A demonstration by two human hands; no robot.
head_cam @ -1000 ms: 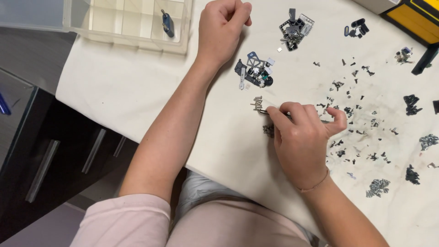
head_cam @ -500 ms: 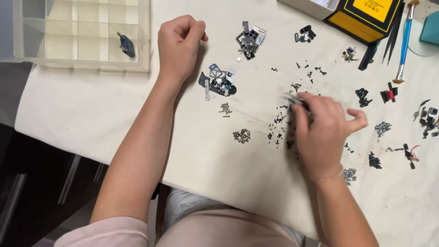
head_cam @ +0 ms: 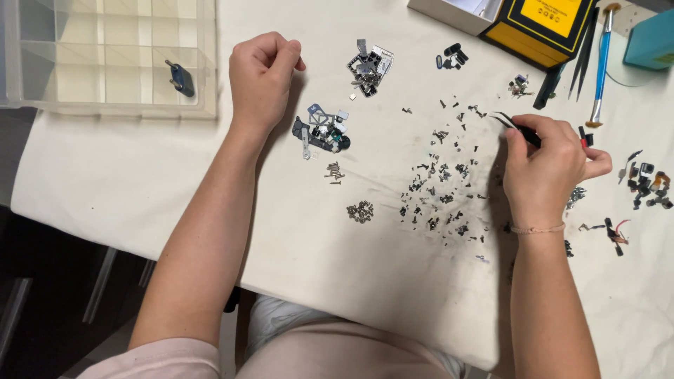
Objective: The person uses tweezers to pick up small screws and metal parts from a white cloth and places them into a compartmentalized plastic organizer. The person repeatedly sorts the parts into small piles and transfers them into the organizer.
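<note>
Thin black metal tweezers [head_cam: 516,125] pinched in my right hand [head_cam: 546,167] above scattered tiny dark screws [head_cam: 442,189], my left hand [head_cam: 261,74] fisted, empty, resting on the white cloth [head_cam: 140,168].

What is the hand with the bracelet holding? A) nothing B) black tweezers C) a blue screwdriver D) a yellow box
B: the right hand pinches black tweezers, tips pointing toward the scattered tiny screws on the white cloth.

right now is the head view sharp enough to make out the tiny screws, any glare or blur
Head view: even, soft light, no glare on the white cloth; faint shadows beside the left hand and right hand gripping black tweezers; scattered screws sharp but too small for detail; no motion blur.
</note>
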